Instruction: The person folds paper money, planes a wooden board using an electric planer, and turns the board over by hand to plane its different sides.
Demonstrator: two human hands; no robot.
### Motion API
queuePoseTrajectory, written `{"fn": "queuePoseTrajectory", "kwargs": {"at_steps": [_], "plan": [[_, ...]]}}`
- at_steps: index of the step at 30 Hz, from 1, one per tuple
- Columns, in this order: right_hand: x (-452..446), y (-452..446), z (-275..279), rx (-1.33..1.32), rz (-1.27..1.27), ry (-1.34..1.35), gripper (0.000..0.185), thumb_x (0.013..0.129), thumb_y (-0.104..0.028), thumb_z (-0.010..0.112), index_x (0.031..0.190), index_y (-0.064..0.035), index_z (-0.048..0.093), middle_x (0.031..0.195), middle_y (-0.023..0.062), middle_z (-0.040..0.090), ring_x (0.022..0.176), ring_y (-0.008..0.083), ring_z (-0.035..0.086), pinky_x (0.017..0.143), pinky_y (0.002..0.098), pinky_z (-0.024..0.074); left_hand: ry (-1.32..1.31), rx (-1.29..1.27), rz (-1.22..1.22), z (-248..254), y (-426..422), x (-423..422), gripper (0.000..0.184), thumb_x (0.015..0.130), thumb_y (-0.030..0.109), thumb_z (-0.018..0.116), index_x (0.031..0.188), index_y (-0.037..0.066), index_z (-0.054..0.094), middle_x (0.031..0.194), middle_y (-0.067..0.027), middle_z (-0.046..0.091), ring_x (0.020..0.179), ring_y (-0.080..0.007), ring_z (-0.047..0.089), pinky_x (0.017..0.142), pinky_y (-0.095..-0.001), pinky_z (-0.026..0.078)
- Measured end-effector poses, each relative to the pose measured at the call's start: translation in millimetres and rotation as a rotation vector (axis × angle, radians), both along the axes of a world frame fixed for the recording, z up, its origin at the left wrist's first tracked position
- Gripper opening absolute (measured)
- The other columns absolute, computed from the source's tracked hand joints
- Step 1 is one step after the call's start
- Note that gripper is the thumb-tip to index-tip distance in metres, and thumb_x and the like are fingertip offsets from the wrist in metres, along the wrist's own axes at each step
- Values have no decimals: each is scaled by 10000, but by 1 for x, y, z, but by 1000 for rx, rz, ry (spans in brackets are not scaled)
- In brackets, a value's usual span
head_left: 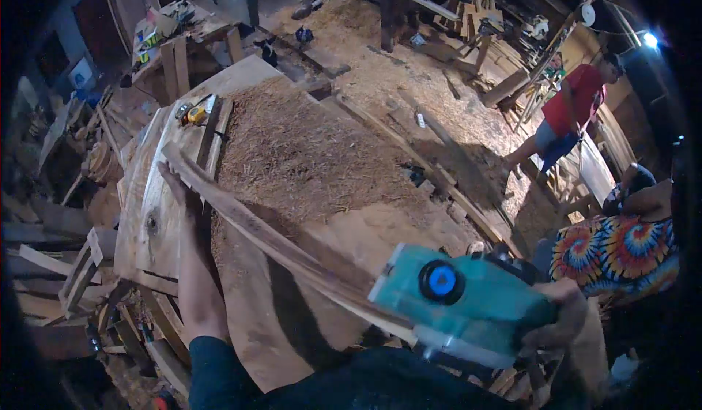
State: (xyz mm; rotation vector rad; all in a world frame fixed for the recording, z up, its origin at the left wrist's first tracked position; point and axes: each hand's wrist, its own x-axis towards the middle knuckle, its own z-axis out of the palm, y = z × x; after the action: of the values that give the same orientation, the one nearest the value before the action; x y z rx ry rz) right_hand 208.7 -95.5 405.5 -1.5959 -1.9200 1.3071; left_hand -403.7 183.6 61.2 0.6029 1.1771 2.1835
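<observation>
A teal power planer (468,300) with a blue round hub rests on the lower right end of a long curved wooden piece (270,245). My right hand (559,311) is wrapped round the planer's rear handle. At the far upper left end of the curved piece, my left hand (179,187) lies along its side, fingers stretched toward the tip. How firmly it grips the wood is hard to see. Beneath is a workbench (256,337), and wood shavings (292,154) are heaped behind the curved piece.
A yellow tool (193,114) lies on boards at the bench's left. A person in a red shirt (574,103) stands at the upper right. Someone in tie-dye cloth (618,253) is close on the right. Scrap wood (80,271) is piled at the left.
</observation>
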Motion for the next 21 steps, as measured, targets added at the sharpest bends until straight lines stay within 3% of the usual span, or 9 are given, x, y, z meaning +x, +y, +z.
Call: {"fn": "queuePoseTrajectory", "kwargs": {"at_steps": [3, 4, 6, 8, 10, 12, 15, 18, 21], "plan": [[42, 6, 4, -198, -243, 24, 367, 750, -187, 823, 1025, -5, 662, 762, 46, 649, 662, 96, 608, 593, 275, 488, 320, -120, 75, 12, -32, 29, 699, 941, 340, 570, 1496, 41, 268, 1430, -162, 397, 1273, -266, 447, 1035, -377, 381], [56, 12, -1, -184, -232, 39, 353, 762, -193, 807, 1024, -5, 662, 750, 35, 641, 634, 87, 592, 575, 266, 472, 554, -203, 122, 17, -50, 42, 716, 920, 292, 610, 1499, 52, 263, 1412, -159, 416, 1259, -263, 460, 1010, -370, 407], [79, 30, -26, -153, -215, 71, 328, 787, -205, 774, 1022, -6, 662, 727, 14, 626, 579, 69, 560, 539, 248, 440, 775, -246, 80, 40, -98, 97, 774, 877, 195, 689, 1506, 76, 254, 1377, -155, 452, 1230, -256, 486, 960, -355, 459], [93, 51, -74, -62, -189, 145, 305, 815, -225, 740, 1013, -5, 666, 709, 0, 617, 545, 77, 534, 515, 247, 417, 435, -192, -196, 79, -162, 205, 955, 796, 177, 749, 1530, 24, 159, 1433, -173, 370, 1285, -273, 421, 1064, -369, 357], [100, 84, -137, 7, -140, 145, 281, 831, -234, 731, 998, -15, 672, 734, -9, 625, 567, 75, 539, 517, 238, 415, 186, -461, -290, 154, -237, 325, 1006, 758, 95, 762, 1538, 37, 130, 1429, -169, 370, 1251, -266, 450, 1009, -368, 418], [81, 113, -178, 16, -183, 252, 266, 848, -246, 723, 983, -21, 674, 734, 0, 628, 565, 79, 540, 515, 250, 427, 222, -357, -268, 112, -281, 379, 1068, 741, 59, 767, 1550, 49, 70, 1426, -164, 368, 1224, -265, 467, 973, -367, 454], [54, 162, -285, 20, -334, 493, 284, 852, -270, 732, 966, -22, 654, 708, 12, 609, 535, 96, 540, 502, 266, 440, 305, -420, -177, 135, -332, 473, 1113, 737, 32, 765, 1555, 52, 10, 1419, -174, 370, 1226, -271, 458, 984, -371, 456], [19, 181, -326, 43, -446, 586, 298, 858, -279, 740, 956, -24, 622, 690, 18, 577, 533, 104, 545, 484, 265, 438, 272, -474, -164, 130, -356, 509, 1145, 724, -1, 759, 1554, 100, -24, 1423, -177, 346, 1265, -301, 428, 1020, -401, 445], [-3, 189, -345, 63, -472, 539, 336, 866, -300, 733, 991, -6, 626, 717, 25, 609, 510, 99, 556, 473, 263, 453, 41, -517, -216, 134, -362, 512, 1148, 717, -26, 747, 1549, 123, -30, 1427, -173, 332, 1281, -314, 419, 1047, -420, 433]]}}
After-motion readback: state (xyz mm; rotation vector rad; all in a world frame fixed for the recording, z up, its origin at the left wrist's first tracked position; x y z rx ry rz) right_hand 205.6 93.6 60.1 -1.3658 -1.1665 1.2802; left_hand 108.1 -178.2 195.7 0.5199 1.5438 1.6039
